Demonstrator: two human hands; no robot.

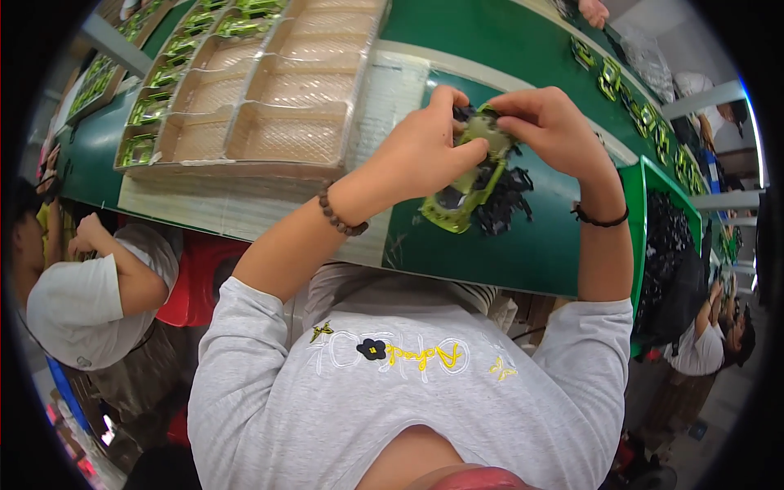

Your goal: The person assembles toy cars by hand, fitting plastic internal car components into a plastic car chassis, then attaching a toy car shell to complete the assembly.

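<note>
"As I follow the head feed from my remote post, what are the fingers holding?"

"Bare left hand [426,155] and right hand [559,131] meet at a lime-green casing [485,135], each pinching it between thumb and forefinger. It sits between the two sets of fingertips, over a green tabletop [523,263]; I cannot tell whether it touches the surface."

"And just below the fingers?"

"Toward the wearer from the fingertips, a lime-green frame [447,216] lies slanted; I cannot tell if it joins the held casing. Black parts [506,204] are heaped beside it, below the right fingers. Behind the left fingers a beaded bracelet [339,216] rings the wrist; behind the right, a dark band [603,219]."

"Farther out, what do I log?"

"Left of the left fingers stands a compartmented tray [245,169], with lime-green parts [149,109] in its leftmost column. Right of the right fingers, nearer the wearer, a green bin [634,185] holds black bits [663,245]."

"And beyond?"

"Past the right fingertips, lime-green units [610,79] line a strip beyond the tabletop, near another person's hand [594,11]. Well left of the fingers is a co-worker in a white shirt [90,302]."
</note>
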